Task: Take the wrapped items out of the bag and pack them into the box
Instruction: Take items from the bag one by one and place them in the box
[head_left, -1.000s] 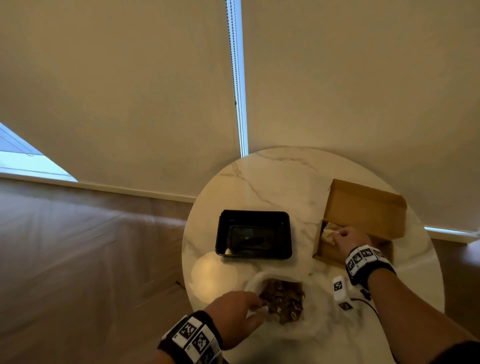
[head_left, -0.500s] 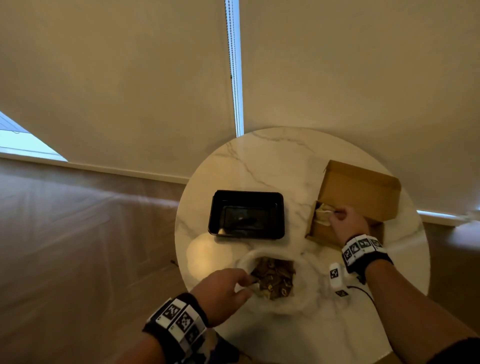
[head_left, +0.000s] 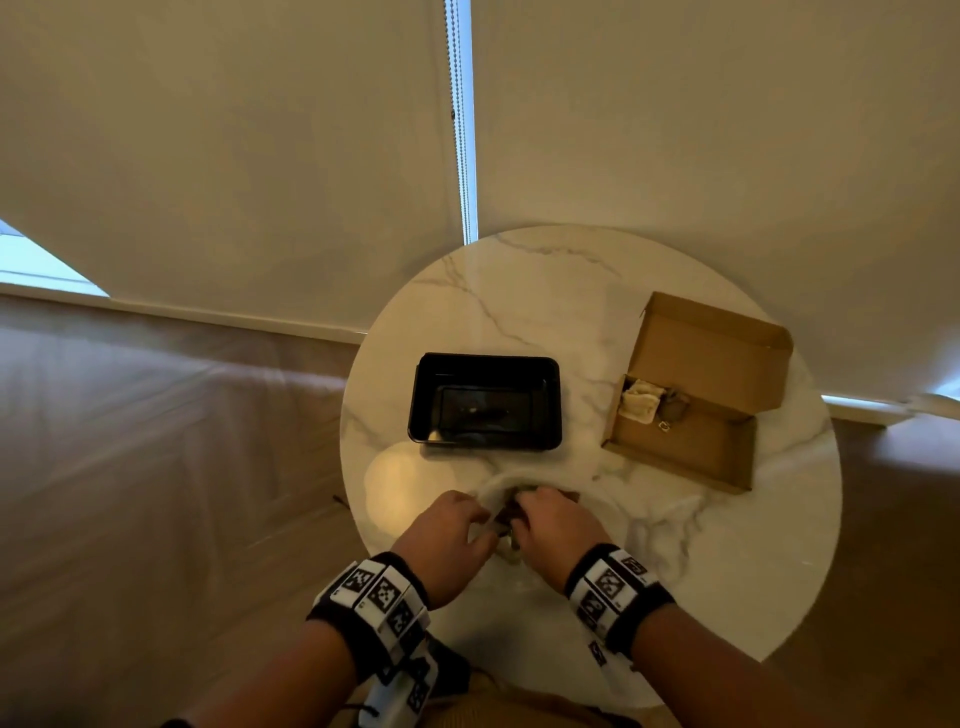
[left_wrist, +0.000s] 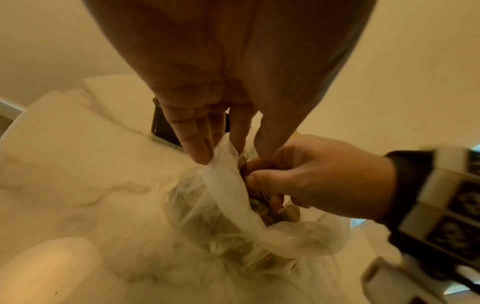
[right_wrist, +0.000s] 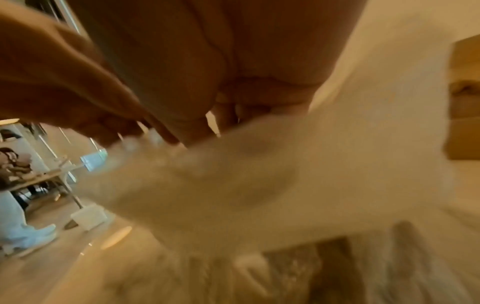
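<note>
Wrapped items, small and brownish, sat in the thin clear plastic bag directly under our hands on the round white marble bench. Our left hand pinched the bag's rim open; our right hand curled around one item inside. The open brown cardboard box, already holding wrapped pieces, lay farther off, nearer the right hand. Beige blinds hung behind.

i see a glossy white marble-look counter with grey veins. the bag looks like thin, translucent, crinkled plastic film. the box is matt brown cardboard, and inside it sits a wrapped item in pale, creased paper or cloth, i can't tell which. the black tray looks like shiny smooth plastic.
</note>
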